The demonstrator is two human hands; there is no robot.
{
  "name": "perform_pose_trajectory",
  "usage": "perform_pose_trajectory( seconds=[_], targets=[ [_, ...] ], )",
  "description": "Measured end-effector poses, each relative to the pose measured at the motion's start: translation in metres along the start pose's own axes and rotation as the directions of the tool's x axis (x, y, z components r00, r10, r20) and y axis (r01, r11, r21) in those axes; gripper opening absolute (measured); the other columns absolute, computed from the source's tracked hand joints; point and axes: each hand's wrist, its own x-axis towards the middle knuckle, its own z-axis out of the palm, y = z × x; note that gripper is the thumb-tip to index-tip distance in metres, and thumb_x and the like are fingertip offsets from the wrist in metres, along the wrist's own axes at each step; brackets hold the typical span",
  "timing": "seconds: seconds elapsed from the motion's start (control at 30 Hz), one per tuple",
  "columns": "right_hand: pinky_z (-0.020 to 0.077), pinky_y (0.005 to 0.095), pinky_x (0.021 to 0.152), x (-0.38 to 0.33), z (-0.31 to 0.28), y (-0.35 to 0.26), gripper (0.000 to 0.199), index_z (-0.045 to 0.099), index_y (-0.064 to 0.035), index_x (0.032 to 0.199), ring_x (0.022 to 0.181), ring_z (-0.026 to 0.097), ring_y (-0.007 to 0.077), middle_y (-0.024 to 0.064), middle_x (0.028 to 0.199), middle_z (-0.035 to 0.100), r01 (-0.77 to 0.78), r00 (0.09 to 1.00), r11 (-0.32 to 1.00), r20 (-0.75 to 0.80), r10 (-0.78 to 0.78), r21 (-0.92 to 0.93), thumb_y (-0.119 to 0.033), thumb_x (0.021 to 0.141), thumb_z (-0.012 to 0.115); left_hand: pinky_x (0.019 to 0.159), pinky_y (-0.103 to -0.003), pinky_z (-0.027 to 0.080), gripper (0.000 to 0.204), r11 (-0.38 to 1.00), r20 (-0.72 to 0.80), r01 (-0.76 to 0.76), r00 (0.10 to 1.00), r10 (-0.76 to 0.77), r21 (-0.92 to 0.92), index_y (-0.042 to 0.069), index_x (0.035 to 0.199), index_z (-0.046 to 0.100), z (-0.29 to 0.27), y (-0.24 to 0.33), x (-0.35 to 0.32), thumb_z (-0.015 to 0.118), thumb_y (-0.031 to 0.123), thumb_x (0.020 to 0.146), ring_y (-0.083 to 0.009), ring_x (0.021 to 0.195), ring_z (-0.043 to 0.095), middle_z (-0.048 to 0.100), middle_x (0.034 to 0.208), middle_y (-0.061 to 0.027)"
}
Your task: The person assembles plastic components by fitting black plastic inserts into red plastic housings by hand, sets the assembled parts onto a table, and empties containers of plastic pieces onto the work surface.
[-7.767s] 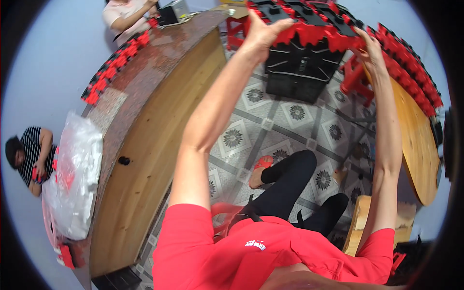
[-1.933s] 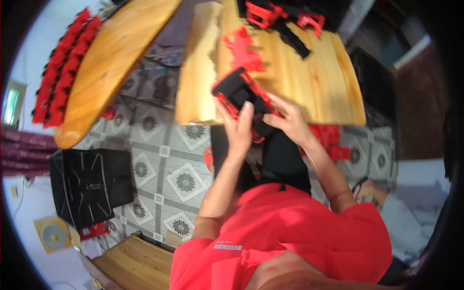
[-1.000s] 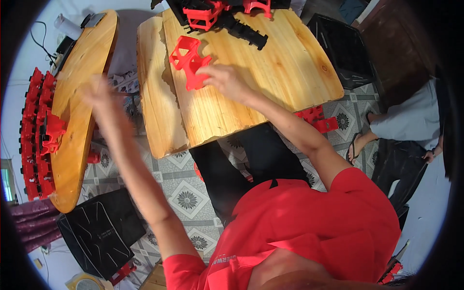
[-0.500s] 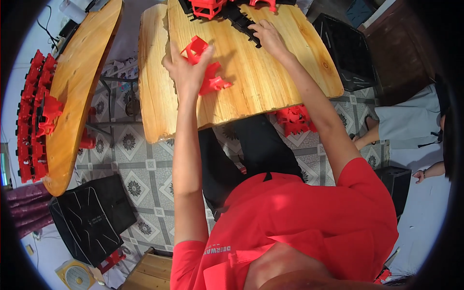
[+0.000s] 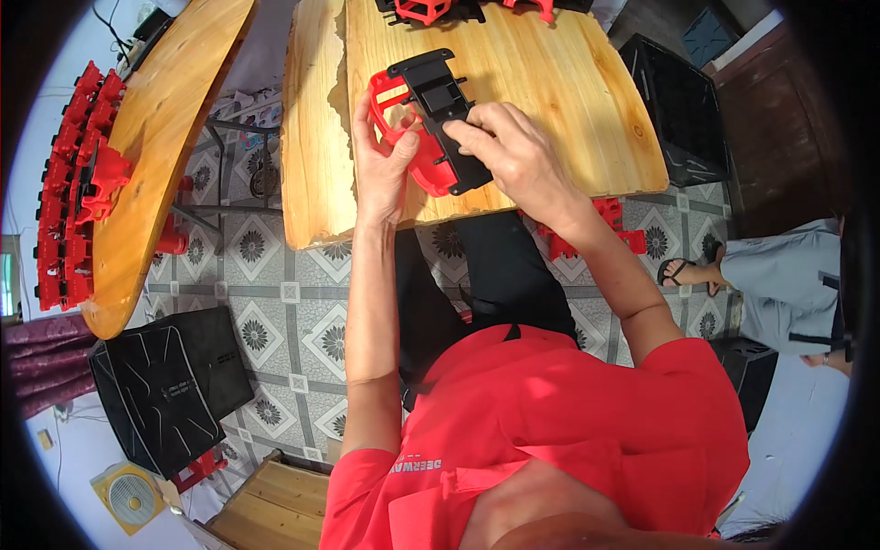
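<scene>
Above the wooden table, my left hand grips a red plastic shell by its left side, thumb on the near part. It looks like the body of a toy vehicle. A long black plastic base plate with small side pegs lies against the shell's right side. My right hand holds this plate, its fingers curled at the plate's middle and right edge. Whether the two parts are locked together cannot be made out.
More red shells and black plates lie at the table's far edge. Rows of red-and-black pieces line a second wooden table at left. Red parts sit below the near edge. Black boxes stand around; a person is at right.
My right hand has brought the black plate from the table's far side to the red shell. My left hand has turned the shell and moved slightly right and nearer.
</scene>
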Motion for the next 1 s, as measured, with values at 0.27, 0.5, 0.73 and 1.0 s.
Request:
perform_pose_trajectory(
  seconds=[0.27, 0.5, 0.73, 1.0],
  targets=[
    [0.0509, 0.0345, 0.07, 0.005, 0.003, -0.014, 0.027, 0.061, -0.0044, 0.103, 0.082, 0.056, 0.0225, 0.007, 0.09, 0.049, 0.035, 0.999, 0.999, 0.041, -0.034, -0.026, -0.004, 0.076, 0.063, 0.099, -0.038, 0.049, 0.092, 0.999, 0.026, -0.044, 0.999, 0.044, -0.013, 0.018, 0.151, 0.021, -0.002, 0.005, -0.005, 0.08, 0.016, 0.08, -0.0228, 0.122, 0.048, 0.044, 0.136, -0.0108],
    [0.0512, 0.036, 0.071, 0.005, 0.006, -0.018, 0.031, 0.063, -0.0039, 0.106, 0.085, 0.058, 0.0247, 0.0085, 0.093, 0.052, 0.035, 0.995, 0.999, 0.092, -0.038, 0.025, -0.001, 0.075, 0.064, 0.1, -0.04, 0.047, 0.094, 0.999, 0.002, -0.039, 0.999, 0.039, 0.001, 0.012, 0.15, 0.018, 0.006, 0.013, -0.01, 0.079, 0.013, 0.078, -0.0237, 0.121, 0.048, 0.043, 0.136, -0.0116],
    [0.0505, 0.0388, 0.077, 0.009, 0.014, -0.001, 0.026, 0.065, -0.0088, 0.107, 0.085, 0.058, 0.0274, 0.0085, 0.095, 0.057, -0.007, 0.998, 0.975, -0.061, 0.021, 0.223, -0.02, 0.084, 0.068, 0.099, -0.039, 0.047, 0.083, 0.995, -0.004, 0.0, 1.0, -0.001, -0.1, 0.009, 0.151, 0.017, 0.005, 0.011, -0.011, 0.064, 0.003, 0.082, -0.0251, 0.118, 0.052, 0.045, 0.135, -0.015],
    [0.0408, 0.0333, 0.104, 0.033, 0.039, 0.007, 0.075, 0.035, 0.0116, 0.142, 0.123, 0.051, 0.022, 0.0201, 0.132, 0.052, -0.579, 0.766, 0.205, 0.44, 0.469, 0.789, -0.019, 0.086, 0.074, 0.103, -0.031, 0.042, 0.083, 0.968, 0.048, -0.146, 0.989, 0.139, 0.205, 0.002, 0.152, 0.012, 0.013, 0.018, -0.015, 0.061, 0.0, 0.085, -0.0207, 0.122, 0.049, 0.044, 0.138, -0.0156]
  ],
)
